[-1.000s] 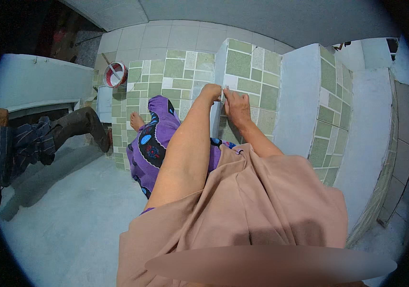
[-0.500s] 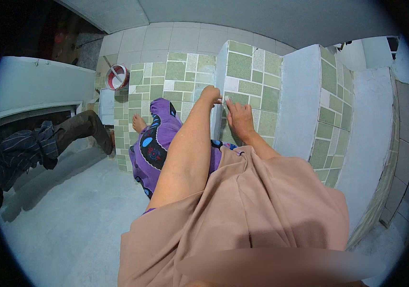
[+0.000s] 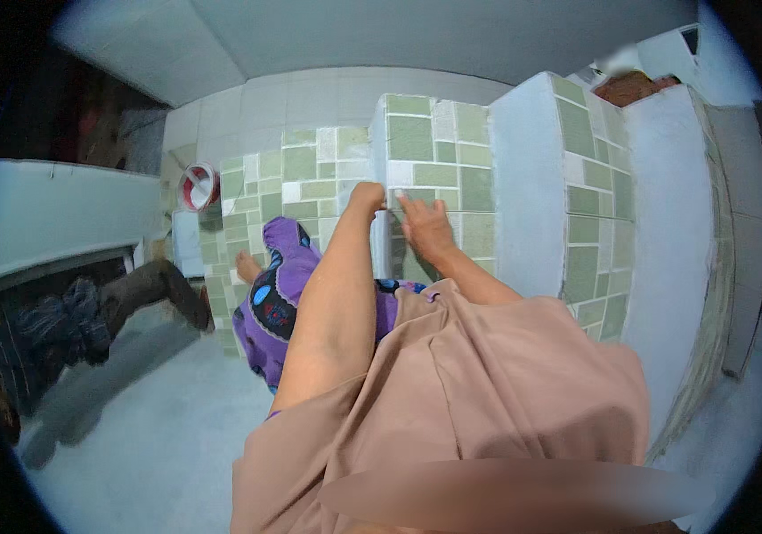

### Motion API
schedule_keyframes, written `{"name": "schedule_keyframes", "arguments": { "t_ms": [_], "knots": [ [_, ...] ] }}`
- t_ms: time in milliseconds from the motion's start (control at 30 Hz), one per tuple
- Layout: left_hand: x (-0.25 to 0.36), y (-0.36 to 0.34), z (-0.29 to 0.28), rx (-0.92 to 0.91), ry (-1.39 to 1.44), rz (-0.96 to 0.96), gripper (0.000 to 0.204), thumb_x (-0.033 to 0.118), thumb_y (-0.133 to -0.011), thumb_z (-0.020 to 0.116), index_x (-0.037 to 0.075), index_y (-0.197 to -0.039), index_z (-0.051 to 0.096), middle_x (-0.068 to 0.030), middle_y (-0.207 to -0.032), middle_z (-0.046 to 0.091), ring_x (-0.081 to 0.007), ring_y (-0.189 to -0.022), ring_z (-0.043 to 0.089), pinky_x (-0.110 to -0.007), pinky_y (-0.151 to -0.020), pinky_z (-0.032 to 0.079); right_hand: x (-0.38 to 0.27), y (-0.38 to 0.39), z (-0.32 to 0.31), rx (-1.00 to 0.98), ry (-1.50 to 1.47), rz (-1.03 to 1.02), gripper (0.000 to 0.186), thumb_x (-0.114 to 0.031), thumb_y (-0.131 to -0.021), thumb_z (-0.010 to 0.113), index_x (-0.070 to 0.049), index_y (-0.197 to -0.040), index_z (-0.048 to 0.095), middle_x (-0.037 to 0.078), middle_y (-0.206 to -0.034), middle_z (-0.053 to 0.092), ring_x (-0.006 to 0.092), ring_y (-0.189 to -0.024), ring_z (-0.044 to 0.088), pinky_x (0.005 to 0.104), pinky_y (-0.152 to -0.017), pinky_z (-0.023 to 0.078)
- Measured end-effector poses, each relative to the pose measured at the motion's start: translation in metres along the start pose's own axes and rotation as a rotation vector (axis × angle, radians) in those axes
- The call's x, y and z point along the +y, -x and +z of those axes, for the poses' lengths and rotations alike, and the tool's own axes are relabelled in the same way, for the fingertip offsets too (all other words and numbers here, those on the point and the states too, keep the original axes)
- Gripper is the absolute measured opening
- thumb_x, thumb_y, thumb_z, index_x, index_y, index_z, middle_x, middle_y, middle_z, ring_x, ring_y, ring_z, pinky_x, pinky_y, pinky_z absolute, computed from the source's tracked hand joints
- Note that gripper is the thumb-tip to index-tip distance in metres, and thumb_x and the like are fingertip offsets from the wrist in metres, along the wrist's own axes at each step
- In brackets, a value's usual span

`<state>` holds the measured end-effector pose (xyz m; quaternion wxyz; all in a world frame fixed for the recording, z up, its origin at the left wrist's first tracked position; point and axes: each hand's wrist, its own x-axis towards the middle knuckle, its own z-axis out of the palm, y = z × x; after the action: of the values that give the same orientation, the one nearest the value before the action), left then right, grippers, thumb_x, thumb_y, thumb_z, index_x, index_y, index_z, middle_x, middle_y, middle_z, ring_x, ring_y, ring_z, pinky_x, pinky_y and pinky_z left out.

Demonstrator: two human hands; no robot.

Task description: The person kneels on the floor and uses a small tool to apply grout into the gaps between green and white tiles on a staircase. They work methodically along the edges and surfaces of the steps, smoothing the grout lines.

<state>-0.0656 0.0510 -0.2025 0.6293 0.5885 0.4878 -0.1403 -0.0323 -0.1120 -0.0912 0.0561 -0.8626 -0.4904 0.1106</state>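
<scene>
My left hand is closed beside the front edge of a tiled step. Its fingertips meet at that edge, and whatever they pinch is too small or hidden to make out. Just to the right, my right hand rests on the green and white tiles, its fingers extended and apart. The right index fingertip touches the tile near the edge, and a small whitish spot shows there. Purple patterned cloth covers my legs below my left forearm.
More tiled steps with pale blue risers climb to the right. At the far left stands a red-rimmed bucket with white contents and a stick. Another person in dark trousers is at the left. A reddish-brown object lies at the far right.
The view has shifted, so the steps and hands appear further left and lower. Both hands keep nearly the same place at the step edge. The reddish-brown object has come into view.
</scene>
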Motion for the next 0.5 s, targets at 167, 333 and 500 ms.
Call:
{"name": "schedule_keyframes", "arguments": {
  "t_ms": [167,333,500],
  "knots": [
    [-0.007,-0.015,0.004,0.015,-0.275,0.149,0.014,0.008,-0.072,0.062,-0.004,-0.076,0.07,-0.0214,-0.068,0.065,-0.0297,-0.056,0.066,-0.04,-0.056,0.053,0.006,-0.004,0.004,0.351,-0.065,-0.06,0.047,-0.01,-0.078,0.064,-0.007,-0.124,0.055,0.012,-0.089,0.058,0.0276,-0.081,0.058,0.0432,-0.08,0.039],
    [-0.003,-0.021,0.002,-0.057,-0.24,0.004,0.019,0.015,-0.077,0.061,0.002,-0.09,0.066,-0.0174,-0.085,0.066,-0.0283,-0.071,0.066,-0.042,-0.065,0.051,0.008,0.005,0.011,0.16,-0.055,0.013,0.045,-0.011,-0.079,0.063,-0.006,-0.123,0.054,0.014,-0.092,0.06,0.0286,-0.083,0.059,0.0439,-0.081,0.039],
    [0.009,-0.003,0.002,-0.1,-0.249,0.028,0.032,0.03,-0.09,0.054,0.011,-0.116,0.059,-0.0073,-0.104,0.064,-0.0213,-0.088,0.062,-0.045,-0.077,0.044,0.008,-0.005,0.007,0.225,-0.069,0.01,0.049,-0.014,-0.079,0.064,-0.006,-0.126,0.053,0.013,-0.098,0.06,0.0288,-0.083,0.06,0.0444,-0.083,0.039]
  ]
}}
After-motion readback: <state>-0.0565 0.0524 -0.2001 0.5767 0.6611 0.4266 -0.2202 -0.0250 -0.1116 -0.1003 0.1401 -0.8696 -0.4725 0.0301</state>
